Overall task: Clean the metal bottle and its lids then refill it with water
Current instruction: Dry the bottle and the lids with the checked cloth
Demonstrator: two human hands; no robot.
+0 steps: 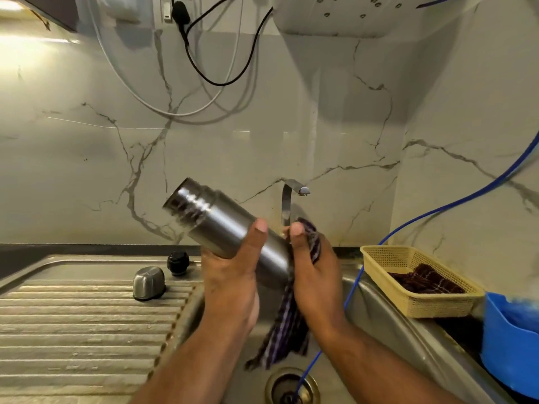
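Both forearms fill the lower middle of the frame, so I start at the fingers. On my left hand (233, 275) the fingers are wrapped around the body of the metal bottle (221, 225), thumb pressed across its front. My right hand (309, 266) is closed on a striped cloth (287, 322), which it presses against the bottle's base end while the rest hangs down over the sink basin (379, 310). I hold the bottle tilted, with its open threaded mouth toward the upper left, in the middle of the frame.

Further out, 2 lids sit on the ribbed drainboard (73, 316) at left: a steel cap (148, 282) and, just behind it, a black stopper (178, 262). Whether they are already washed I cannot tell; the picture is soft there.

I judge the bottle's outside is being wiped, with the refill not yet done. The risk is the smooth steel, probably wet, slipping from 1 hand and dropping into the basin, or the dangling cloth tail catching the blue hose (358, 275) that runs to the drain (291, 386).
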